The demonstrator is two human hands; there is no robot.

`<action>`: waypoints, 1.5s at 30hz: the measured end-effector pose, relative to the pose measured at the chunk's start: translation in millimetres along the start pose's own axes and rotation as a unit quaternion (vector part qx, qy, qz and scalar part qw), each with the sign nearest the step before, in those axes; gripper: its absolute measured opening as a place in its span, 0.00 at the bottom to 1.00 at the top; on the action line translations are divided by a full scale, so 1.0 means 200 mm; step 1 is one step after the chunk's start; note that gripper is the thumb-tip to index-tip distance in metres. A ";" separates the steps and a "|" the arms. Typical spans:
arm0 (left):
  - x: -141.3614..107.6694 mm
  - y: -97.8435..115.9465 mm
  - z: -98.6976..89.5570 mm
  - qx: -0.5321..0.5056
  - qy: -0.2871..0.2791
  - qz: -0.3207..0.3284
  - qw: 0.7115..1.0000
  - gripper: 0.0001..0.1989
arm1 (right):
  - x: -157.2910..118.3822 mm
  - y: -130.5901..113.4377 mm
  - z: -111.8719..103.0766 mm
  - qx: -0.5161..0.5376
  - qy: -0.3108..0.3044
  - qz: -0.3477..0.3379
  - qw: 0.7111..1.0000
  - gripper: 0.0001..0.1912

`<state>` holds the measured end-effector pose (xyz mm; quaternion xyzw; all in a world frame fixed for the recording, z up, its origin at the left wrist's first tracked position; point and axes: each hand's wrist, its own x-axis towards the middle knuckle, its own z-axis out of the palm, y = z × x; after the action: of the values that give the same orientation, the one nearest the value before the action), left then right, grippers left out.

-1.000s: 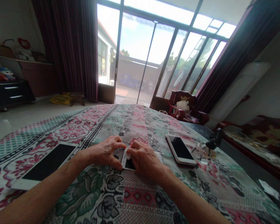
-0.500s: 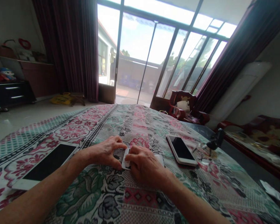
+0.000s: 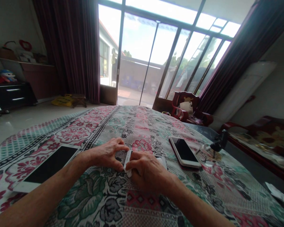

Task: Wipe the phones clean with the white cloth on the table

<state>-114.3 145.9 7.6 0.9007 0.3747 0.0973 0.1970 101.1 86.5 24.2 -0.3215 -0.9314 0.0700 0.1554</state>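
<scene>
A white smartphone [image 3: 128,156] with a dark screen lies flat on the patterned cloth, mostly covered by my right hand. My left hand [image 3: 109,153] steadies its left end, thumb at the near corner and forefinger at the far corner. My right hand [image 3: 148,170] rests over the phone with fingers curled around a small white wipe [image 3: 129,173], pressed against the screen near its left end. Most of the wipe is hidden under the fingers. The phone's right end shows just past my right knuckles.
A large white tablet [image 3: 49,165] lies left, partly behind my left forearm. To the right is another white phone [image 3: 185,152] in a case, beside a clear stand [image 3: 209,157] with a black clamp. The floral cloth [image 3: 90,192] covers the table; a red wooden chair [image 3: 186,105] stands beyond.
My right fingers have shifted towards me across the phone's left end with the wipe, uncovering more of its white edge. My left hand stays in place.
</scene>
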 end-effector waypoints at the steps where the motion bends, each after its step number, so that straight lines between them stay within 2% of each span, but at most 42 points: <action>1: 0.00 0.00 0.00 0.001 -0.002 0.001 1.000 0.33 | 0.00 0.00 0.00 -0.002 0.009 0.006 1.000 0.11; 4: 0.00 0.01 -0.01 0.002 -0.003 0.002 1.000 0.32 | 0.01 0.00 -0.01 -0.005 0.023 0.011 1.000 0.12; 8: 0.00 0.02 -0.01 0.000 -0.002 -0.003 1.000 0.31 | 0.01 0.00 -0.01 0.006 -0.004 0.004 1.000 0.10; 12: 0.00 0.01 -0.01 -0.001 -0.001 0.004 1.000 0.30 | 0.01 -0.01 0.00 0.007 0.030 0.017 0.999 0.11; 17: 0.01 0.00 -0.01 0.001 -0.008 0.004 1.000 0.30 | 0.01 -0.01 -0.01 0.004 0.005 -0.002 1.000 0.11; 23: 0.01 0.01 -0.01 0.010 -0.007 -0.004 1.000 0.31 | 0.01 -0.01 -0.01 -0.006 0.020 -0.002 1.000 0.11; 27: 0.01 0.02 -0.01 0.011 -0.007 -0.009 1.000 0.31 | 0.00 0.00 -0.04 0.000 -0.008 -0.011 1.000 0.11; 33: 0.00 0.02 -0.02 0.009 -0.012 -0.020 1.000 0.33 | -0.04 0.06 -0.11 0.016 -0.047 0.038 0.998 0.13; 37: 0.00 0.03 -0.01 0.001 -0.017 -0.029 0.999 0.39 | -0.02 0.05 -0.07 0.026 -0.029 0.000 0.999 0.14; 40: 0.00 0.06 -0.01 0.003 -0.015 -0.034 0.999 0.39 | -0.01 0.04 -0.04 0.017 -0.018 -0.014 1.000 0.13; 45: 0.00 0.09 -0.01 0.009 -0.014 -0.043 0.999 0.39 | -0.06 0.05 -0.09 0.015 -0.039 -0.007 0.999 0.12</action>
<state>-104.2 134.3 18.1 0.8865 0.4115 0.0726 0.1987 123.1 87.3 36.4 -0.3093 -0.9379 0.0952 0.1246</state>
